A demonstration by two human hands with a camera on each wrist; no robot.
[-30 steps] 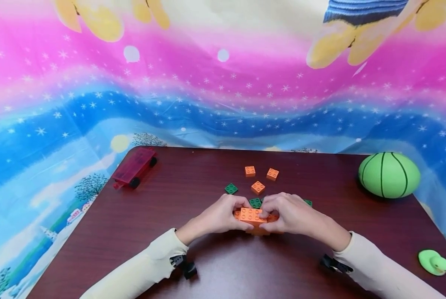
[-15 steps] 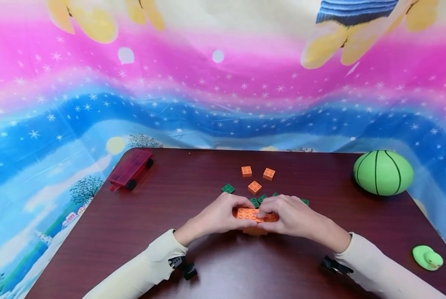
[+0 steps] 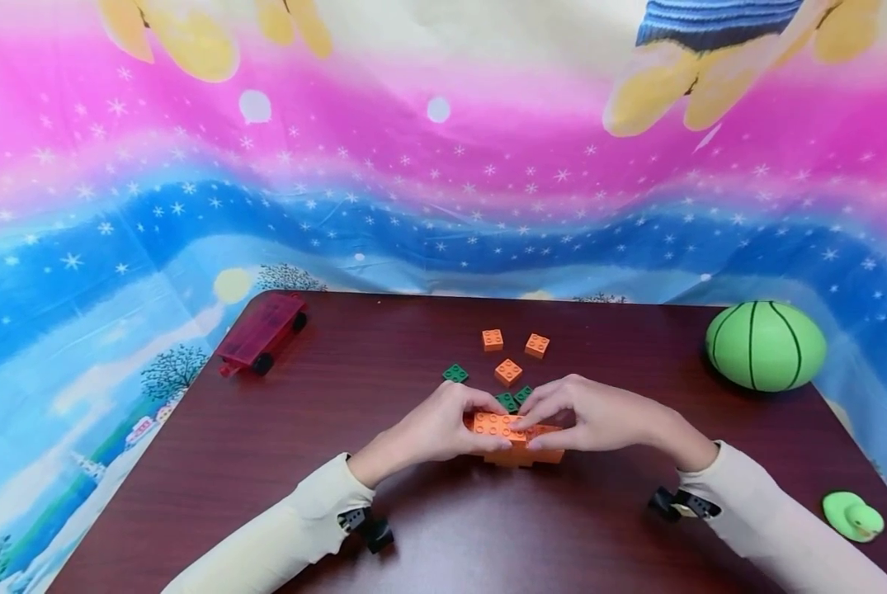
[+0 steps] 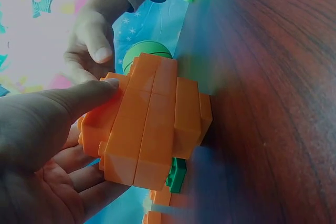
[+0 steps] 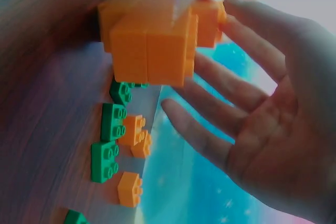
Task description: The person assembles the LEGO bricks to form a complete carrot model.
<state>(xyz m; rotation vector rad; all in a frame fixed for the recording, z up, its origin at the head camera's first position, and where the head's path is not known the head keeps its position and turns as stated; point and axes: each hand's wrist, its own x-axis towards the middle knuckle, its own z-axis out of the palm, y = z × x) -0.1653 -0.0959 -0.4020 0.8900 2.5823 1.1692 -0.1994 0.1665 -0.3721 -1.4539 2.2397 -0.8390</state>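
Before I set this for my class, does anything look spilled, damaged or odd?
Nothing stands out. The loose orange bricks sit studs up at mixed angles, merely scattered; the stepped orange brick assembly in the left fingers looks intact where visible.

Your dark red-brown, wood-grained surface point(image 3: 502, 528), a red wheeled toy point(image 3: 261, 332) at far left, three loose orange bricks point(image 3: 508, 372) and several green bricks point(image 3: 455, 374) in your far middle, a green ball point(image 3: 767, 346) at far right, a green toy duck point(image 3: 853, 517) at near right

Items comprised one orange block assembly point(image 4: 142, 124), three loose orange blocks point(image 3: 508, 372), at least four green blocks point(image 5: 105, 162), one wheeled toy point(image 3: 265, 332), one ball point(image 3: 766, 346) and one duck point(image 3: 854, 517).
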